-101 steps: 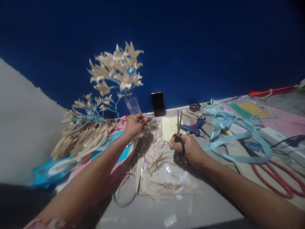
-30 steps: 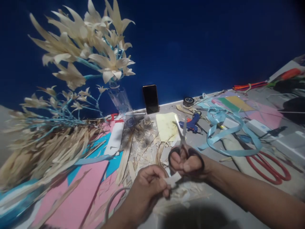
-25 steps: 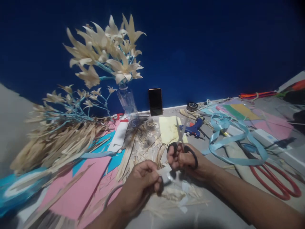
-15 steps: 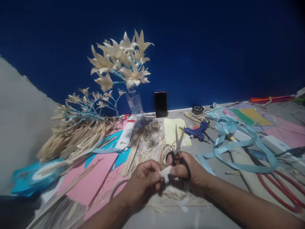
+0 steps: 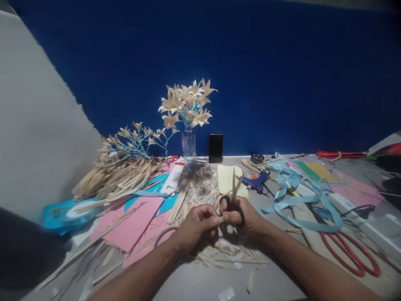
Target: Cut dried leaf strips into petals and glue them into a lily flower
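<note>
My left hand (image 5: 196, 230) is closed in a pinch on a small pale strip of dried husk (image 5: 220, 219), of which only a short piece shows. Close against it, my right hand (image 5: 247, 215) has black-handled scissors (image 5: 234, 190) hooked in its fingers, blades pointing up and slightly apart. The right thumb and fingertip also meet the strip's other end. Pale scraps (image 5: 216, 257) lie on the table below both hands. What sits deeper between the left fingertips is hidden.
Cream flowers (image 5: 188, 102) stand in a clear bottle (image 5: 188, 146) beside a phone (image 5: 216, 148). A blue glue gun (image 5: 255, 182), light-blue ribbon (image 5: 332, 215) and red-handled scissors (image 5: 351, 255) lie rightward. Pink sheets (image 5: 134, 221) and husk bundles (image 5: 115, 177) cover the left side.
My view has shifted, so the table's things look smaller and the flowers sit lower. My hands are nearer together, and less of the pale strip shows between them. The scissors remain in my right hand.
</note>
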`<state>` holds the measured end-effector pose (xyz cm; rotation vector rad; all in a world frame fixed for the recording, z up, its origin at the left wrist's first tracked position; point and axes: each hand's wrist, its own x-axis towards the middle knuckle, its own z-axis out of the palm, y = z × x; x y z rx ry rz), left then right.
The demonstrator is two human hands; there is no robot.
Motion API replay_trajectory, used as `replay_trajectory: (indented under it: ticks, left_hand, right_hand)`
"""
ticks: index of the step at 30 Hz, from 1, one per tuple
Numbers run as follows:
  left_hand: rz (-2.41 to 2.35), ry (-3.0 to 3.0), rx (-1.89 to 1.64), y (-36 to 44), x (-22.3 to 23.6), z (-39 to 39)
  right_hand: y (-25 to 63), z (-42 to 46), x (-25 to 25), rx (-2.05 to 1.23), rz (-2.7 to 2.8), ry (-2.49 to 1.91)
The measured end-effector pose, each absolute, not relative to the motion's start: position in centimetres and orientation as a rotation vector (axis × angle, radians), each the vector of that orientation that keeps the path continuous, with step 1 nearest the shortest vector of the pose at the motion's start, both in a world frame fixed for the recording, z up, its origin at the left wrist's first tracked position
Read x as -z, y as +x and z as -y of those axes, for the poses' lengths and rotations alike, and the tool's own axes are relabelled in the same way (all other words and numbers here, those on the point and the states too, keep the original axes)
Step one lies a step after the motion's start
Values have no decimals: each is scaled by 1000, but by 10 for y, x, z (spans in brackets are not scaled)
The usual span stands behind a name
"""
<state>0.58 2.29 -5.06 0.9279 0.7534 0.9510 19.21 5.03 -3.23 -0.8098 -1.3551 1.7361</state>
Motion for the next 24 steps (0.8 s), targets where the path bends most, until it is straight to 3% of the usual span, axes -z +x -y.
replay_trajectory:
  ticks: [10, 18, 24]
  left_hand:
    - [-673, 589, -1046, 7, 36, -20]
    - [-795, 424, -1207, 0, 25, -27]
    - [-834, 517, -1269, -1, 21, -28]
  right_hand:
    - [206, -63, 28, -1914, 939, -574]
    - [199, -50, 31, -1699, 1772, -962]
    - [194, -43, 32, -1595, 1917, -1172]
